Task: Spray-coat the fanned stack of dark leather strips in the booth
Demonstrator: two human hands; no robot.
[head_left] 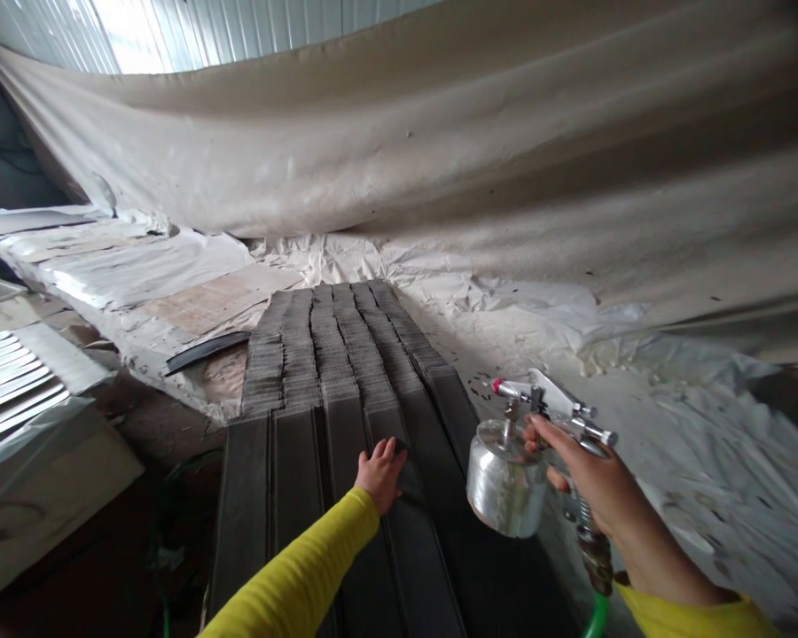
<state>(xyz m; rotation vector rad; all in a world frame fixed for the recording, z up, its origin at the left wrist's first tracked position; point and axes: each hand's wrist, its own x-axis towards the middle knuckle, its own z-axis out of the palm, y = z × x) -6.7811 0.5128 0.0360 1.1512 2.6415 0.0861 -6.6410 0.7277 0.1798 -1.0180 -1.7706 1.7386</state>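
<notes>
Several rows of dark grey, flat strips (346, 434) run away from me, overlapped and packed tight toward the far end. My left hand (381, 476) reaches over the middle rows with its fingers spread, at or just above a strip's surface; whether it touches cannot be made out. In my right hand (572, 461) is a metal spray gun (551, 412), gripped by its handle. Its nozzle, with a red tip, points left. Under it hangs a silver paint cup (507, 483), and a green hose (597, 613) comes off the handle's bottom.
A beige cloth sheet (399, 133) hangs behind the strips. To the right lies crumpled pale plastic sheeting (692, 443) with dark specks. At left are a covered bench (152, 266), a curved dark strip (206, 351) and a pale box (53, 496) with white slats on it.
</notes>
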